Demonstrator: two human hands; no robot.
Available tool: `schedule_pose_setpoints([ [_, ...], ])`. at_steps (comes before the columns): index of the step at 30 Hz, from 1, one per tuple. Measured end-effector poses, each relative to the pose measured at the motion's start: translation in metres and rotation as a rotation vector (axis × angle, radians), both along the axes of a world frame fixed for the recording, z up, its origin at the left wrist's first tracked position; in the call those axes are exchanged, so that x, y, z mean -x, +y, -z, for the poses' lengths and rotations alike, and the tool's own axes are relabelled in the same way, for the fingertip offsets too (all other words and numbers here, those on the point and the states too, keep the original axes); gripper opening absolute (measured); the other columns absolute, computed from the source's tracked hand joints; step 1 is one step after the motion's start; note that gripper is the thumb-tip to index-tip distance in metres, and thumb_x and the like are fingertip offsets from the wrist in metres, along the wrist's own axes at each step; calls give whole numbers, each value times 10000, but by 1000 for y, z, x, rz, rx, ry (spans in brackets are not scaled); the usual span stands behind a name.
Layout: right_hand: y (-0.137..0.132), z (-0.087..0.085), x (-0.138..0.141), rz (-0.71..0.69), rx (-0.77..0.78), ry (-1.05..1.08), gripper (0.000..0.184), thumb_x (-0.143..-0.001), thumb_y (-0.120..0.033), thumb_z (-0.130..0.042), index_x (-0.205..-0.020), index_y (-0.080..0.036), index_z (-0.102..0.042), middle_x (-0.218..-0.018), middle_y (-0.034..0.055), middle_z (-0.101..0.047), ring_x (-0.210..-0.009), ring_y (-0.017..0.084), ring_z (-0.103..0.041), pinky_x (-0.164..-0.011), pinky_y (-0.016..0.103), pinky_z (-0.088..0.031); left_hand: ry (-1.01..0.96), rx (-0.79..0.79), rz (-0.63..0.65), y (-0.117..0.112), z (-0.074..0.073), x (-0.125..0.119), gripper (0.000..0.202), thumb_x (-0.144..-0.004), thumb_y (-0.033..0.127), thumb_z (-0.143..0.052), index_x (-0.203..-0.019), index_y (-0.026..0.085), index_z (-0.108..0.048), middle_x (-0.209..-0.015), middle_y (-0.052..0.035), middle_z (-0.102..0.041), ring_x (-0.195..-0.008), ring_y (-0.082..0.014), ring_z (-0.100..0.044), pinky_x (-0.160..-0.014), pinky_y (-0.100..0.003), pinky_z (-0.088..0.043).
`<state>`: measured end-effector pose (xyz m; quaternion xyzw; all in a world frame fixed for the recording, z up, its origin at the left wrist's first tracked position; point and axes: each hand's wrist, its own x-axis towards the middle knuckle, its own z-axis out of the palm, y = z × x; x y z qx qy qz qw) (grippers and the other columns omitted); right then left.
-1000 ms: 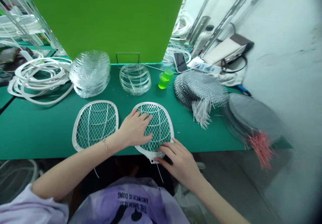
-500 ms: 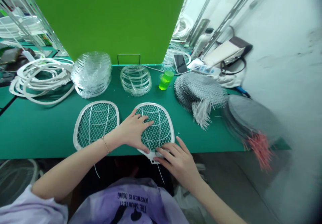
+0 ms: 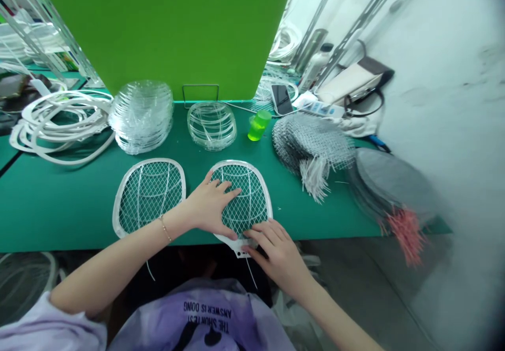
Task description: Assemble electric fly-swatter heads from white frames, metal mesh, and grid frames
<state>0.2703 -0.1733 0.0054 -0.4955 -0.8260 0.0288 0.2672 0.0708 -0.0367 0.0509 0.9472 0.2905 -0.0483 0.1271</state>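
My left hand (image 3: 211,206) lies flat on the wire mesh of a white-framed electric fly swatter head (image 3: 252,193), its fingers spread and holding nothing. My right hand (image 3: 278,251) sits at the lower end of that head, its fingers closed over the white plastic neck (image 3: 239,248). My thumb there is hidden. A thin wire hangs off the table edge below the neck. To the left, a second swatter head (image 3: 149,196) lies flat on the mat, just beyond my left wrist and apart from my hand.
A green mat (image 3: 59,198) covers the table. Along its back lie coiled white plastic frames (image 3: 59,122), stacked clear frames (image 3: 141,117), a smaller clear stack (image 3: 212,126), a green cup (image 3: 259,126) and a phone (image 3: 282,99). Grey mesh sheets (image 3: 310,143) lie to the right.
My right hand's fingers have drawn together and lowered onto the neck end of the swatter head. My left hand has stayed nearly still on the mesh.
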Motion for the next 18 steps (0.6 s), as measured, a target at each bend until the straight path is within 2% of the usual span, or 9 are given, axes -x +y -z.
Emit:
schedule_pose_setpoints([
  [3,6,-7,-5,-25,-76,30,167,-1002,-265,-481,-1132,-201,-565,-980,70,-696,-972,215,-653,-998,460,-494,-75,68,-34,3,-6,0,961,-825,801,-477,-1548,186,-325,-1479,-178,-497,-1313,-385,-505,-1182,-623,-77],
  [5,9,-9,-7,-41,-96,39,184,-1009,-256,-451,-1159,-195,-541,-969,70,-694,-961,213,-648,-998,460,-498,-167,75,-29,1,-15,1,896,-887,768,-412,-1583,243,-208,-1572,-136,-389,-1362,-367,-460,-1180,-647,-56],
  [7,12,-9,-9,-60,-97,36,204,-1017,-249,-417,-1176,-185,-528,-946,69,-687,-925,206,-641,-972,442,-515,-287,10,-48,-4,-27,4,841,-914,739,-400,-1584,283,-177,-1635,-91,-271,-1438,-356,-355,-1194,-631,-51],
  [9,12,-8,-11,-51,-130,20,234,-1014,-224,-401,-1208,-182,-525,-922,65,-672,-888,197,-630,-956,427,-521,-445,-94,-180,-11,-38,10,746,-952,676,-402,-1564,280,-241,-1637,-74,-266,-1474,-330,-287,-1215,-557,-129],
  [11,13,-10,-14,-20,-225,-6,263,-999,-180,-406,-1223,-209,-541,-887,51,-650,-855,184,-613,-977,418,-507,-598,-113,-407,-16,-45,16,698,-969,624,-424,-1549,267,-271,-1611,-85,-300,-1444,-310,-338,-1171,-477,-303],
  [13,16,-15,-15,7,-389,-16,290,-977,-144,-436,-1204,-262,-572,-845,27,-622,-824,167,-592,-1017,393,-482,-679,65,-631,-17,-45,21,703,-957,624,-456,-1540,272,-279,-1569,-103,-342,-1331,-298,-475,-1007,-420,-488],
  [15,23,-23,-14,50,-585,2,327,-951,-120,-489,-1189,-314,-600,-813,2,-597,-792,150,-577,-1041,364,-465,-703,350,-762,-14,-41,24,693,-948,638,-463,-1520,276,-311,-1517,-116,-397,-1191,-273,-578,-851,-378,-559],
  [17,36,-30,-11,96,-689,59,391,-927,-92,-525,-1225,-331,-608,-810,-6,-587,-777,142,-580,-1038,359,-474,-764,472,-807,-14,-34,24,597,-977,609,-424,-1460,258,-396,-1465,-118,-444,-1157,-253,-593,-856,-372,-554],
  [18,43,-31,-9,106,-688,99,423,-919,-75,-527,-1255,-321,-602,-816,-5,-589,-776,142,-587,-1026,366,-488,-816,419,-810,-16,-30,24,540,-995,576,-407,-1421,245,-434,-1442,-118,-458,-1179,-250,-576,-908,-387,-533],
])
